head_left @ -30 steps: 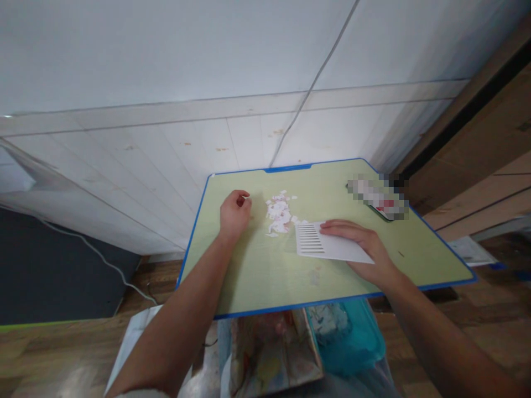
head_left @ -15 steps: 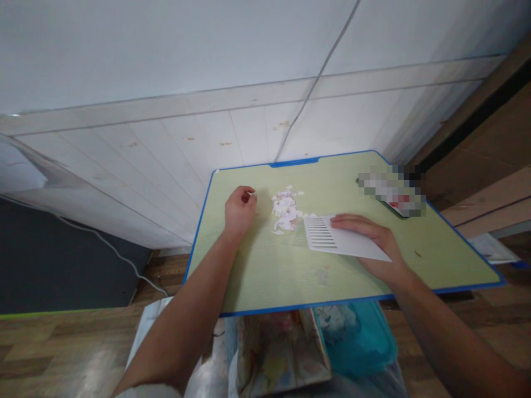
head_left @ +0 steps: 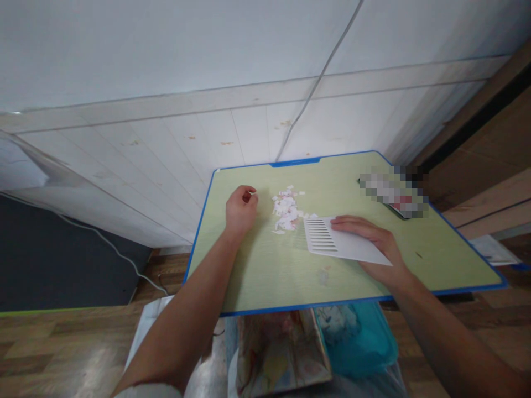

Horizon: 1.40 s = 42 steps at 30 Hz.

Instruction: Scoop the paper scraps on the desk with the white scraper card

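My right hand [head_left: 379, 243] is closed on a thin white slotted sheet [head_left: 352, 243], thumb side below and fingers on top. A row of parallel slots runs along its left end, which is held just above the table. To the left of that end lies a loose pile of small white paper scraps [head_left: 285, 207], a few of them with pinkish marks. My left hand [head_left: 241, 209] is on the other side of the pile, fingers curled together in a pinch. Whatever is in those fingers, if anything, is too small to make out.
The pale green table [head_left: 265, 276] has a blue rim and stands by a white panelled wall. A blurred-out phone-like object [head_left: 394, 193] rests at its right. Below the near edge are a patterned open bag [head_left: 286, 359] and a turquoise bin [head_left: 365, 348].
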Each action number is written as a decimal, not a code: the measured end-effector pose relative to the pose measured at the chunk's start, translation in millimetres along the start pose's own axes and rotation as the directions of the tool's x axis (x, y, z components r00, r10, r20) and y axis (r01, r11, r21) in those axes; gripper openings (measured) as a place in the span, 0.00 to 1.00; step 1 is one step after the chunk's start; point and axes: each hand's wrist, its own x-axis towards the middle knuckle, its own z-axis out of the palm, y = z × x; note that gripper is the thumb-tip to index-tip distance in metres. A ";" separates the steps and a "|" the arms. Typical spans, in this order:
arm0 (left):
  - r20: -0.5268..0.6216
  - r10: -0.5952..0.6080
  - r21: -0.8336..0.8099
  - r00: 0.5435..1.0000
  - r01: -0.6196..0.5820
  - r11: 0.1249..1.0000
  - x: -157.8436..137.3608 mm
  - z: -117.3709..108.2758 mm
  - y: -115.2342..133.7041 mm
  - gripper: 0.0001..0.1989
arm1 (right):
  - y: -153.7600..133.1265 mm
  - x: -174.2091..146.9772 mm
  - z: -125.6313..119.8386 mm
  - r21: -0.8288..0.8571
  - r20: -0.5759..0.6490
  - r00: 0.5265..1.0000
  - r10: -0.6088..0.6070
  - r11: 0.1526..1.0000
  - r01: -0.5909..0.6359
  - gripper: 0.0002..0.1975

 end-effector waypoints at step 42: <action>-0.010 0.002 -0.072 1.000 -0.002 0.997 -0.8 0.2 1.1 0.06 | 3.4 -1.5 -0.2 -0.100 -0.013 0.997 -0.073 0.992 0.072 0.20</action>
